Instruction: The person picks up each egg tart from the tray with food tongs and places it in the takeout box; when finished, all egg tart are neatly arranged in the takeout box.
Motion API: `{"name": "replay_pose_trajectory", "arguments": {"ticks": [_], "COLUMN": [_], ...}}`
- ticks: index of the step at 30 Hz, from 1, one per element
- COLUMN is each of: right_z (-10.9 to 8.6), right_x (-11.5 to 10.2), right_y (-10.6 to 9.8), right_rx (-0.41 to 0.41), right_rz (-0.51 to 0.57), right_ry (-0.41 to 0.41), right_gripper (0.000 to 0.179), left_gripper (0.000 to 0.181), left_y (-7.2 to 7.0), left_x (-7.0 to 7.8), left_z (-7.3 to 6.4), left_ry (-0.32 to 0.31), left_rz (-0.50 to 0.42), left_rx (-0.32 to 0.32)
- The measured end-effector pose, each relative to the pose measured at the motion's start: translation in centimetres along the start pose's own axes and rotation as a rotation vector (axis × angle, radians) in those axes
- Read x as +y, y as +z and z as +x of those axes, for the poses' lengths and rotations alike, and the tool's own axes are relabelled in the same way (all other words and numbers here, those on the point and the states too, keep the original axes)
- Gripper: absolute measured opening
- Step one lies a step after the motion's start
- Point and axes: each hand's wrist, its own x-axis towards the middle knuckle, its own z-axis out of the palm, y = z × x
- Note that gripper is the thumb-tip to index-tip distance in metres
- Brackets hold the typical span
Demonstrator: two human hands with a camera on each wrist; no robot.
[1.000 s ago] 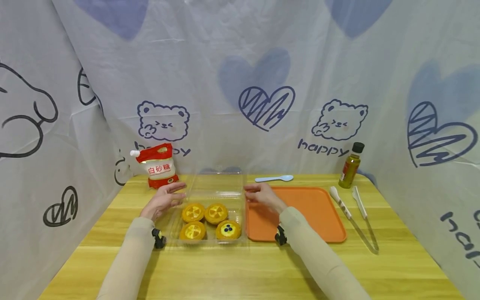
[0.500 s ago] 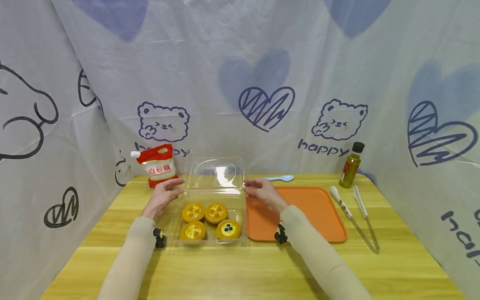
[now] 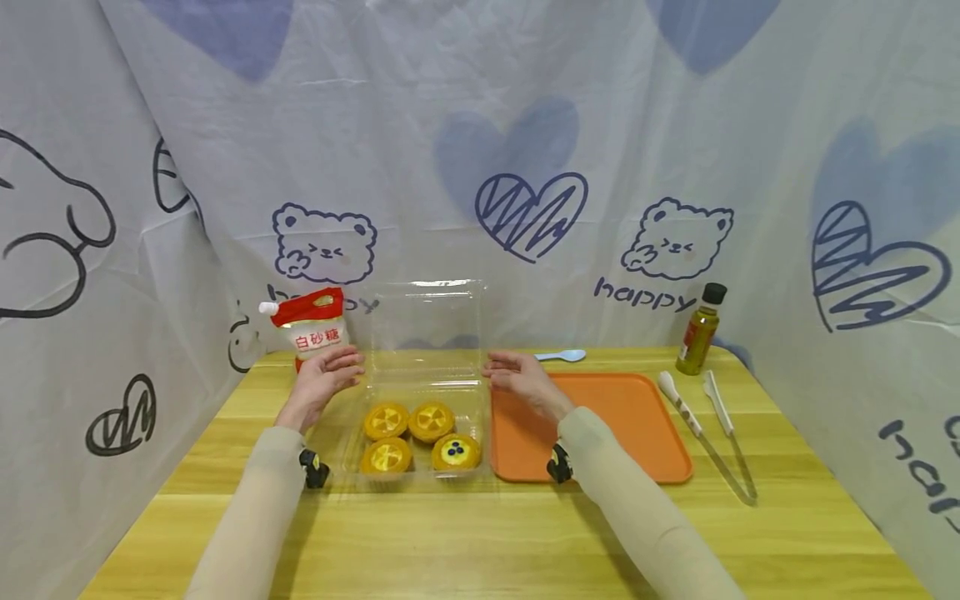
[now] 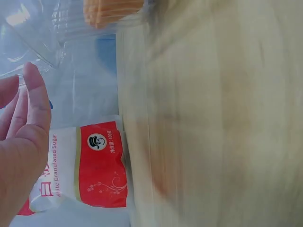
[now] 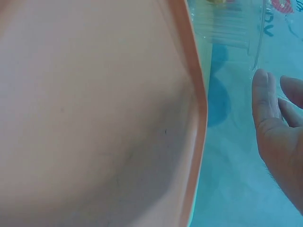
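Observation:
A clear plastic clamshell box (image 3: 352, 437) stands on the table with its lid (image 3: 423, 333) raised at the back. Inside lie three round tarts (image 3: 386, 422) with a wedge pattern on top and one tart (image 3: 456, 452) topped with dark berries. My left hand (image 3: 318, 386) is at the lid's left edge, fingers fairly straight; its fingertips point at the clear plastic in the left wrist view. Opposite it, my right hand (image 3: 527, 385) has its extended fingertips right by the lid's right edge, over the orange tray. Neither hand curls round anything.
A red and white sugar pouch (image 3: 318, 329) stands behind my left hand. The orange tray (image 3: 637, 425) adjoins the box on the right. Beyond are a pale blue spoon (image 3: 566, 356), an oil bottle (image 3: 697, 333) and tongs (image 3: 720, 450). A patterned curtain (image 3: 450, 83) surrounds the table.
The lid's free edge has risen in view, and the lid stands more upright than before. Both hands have moved slightly upward beside it. Tarts, tray and tongs stay put.

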Motion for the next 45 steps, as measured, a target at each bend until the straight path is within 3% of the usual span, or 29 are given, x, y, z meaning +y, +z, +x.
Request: {"name": "replay_pose_trajectory", "arguments": {"ticks": [9,13,19,26,32,41,45], "right_z": [0.2,0.2,0.0,-0.5,-0.6,-1.2,-1.9], "right_x": [0.0,0.1,-0.1,-0.3,-0.1,0.2,0.4], "right_y": [0.0,-0.1,0.1,0.1,-0.1,-0.1,0.5], "right_rx": [0.026,0.035,0.029,0.009,-0.018,-0.02,0.006], "right_rz": [0.009,-0.01,-0.006,0.021,-0.042,-0.071,-0.088], "right_ry": [-0.023,-0.021,0.005,0.035,0.043,0.048,0.053], "right_gripper": [0.043,0.037,0.035,0.037,0.04,0.04,0.038], "left_gripper": [0.051,0.049,0.021,0.026,0.029,0.036,0.042], "left_y": [-0.3,-0.5,-0.7,-0.6,-0.8,-1.6,-1.9], "left_x": [0.2,0.2,0.0,0.3,0.1,-0.4,-0.7], "left_z": [-0.2,-0.5,-0.9,-1.1,-1.4,-2.2,-2.8], "left_ry": [0.033,0.046,0.063,0.044,0.038,0.001,-0.006], "left_rz": [-0.02,-0.088,-0.207,-0.257,-0.222,0.037,0.093], "left_rx": [0.001,-0.003,0.004,0.009,-0.012,-0.037,-0.063]}}
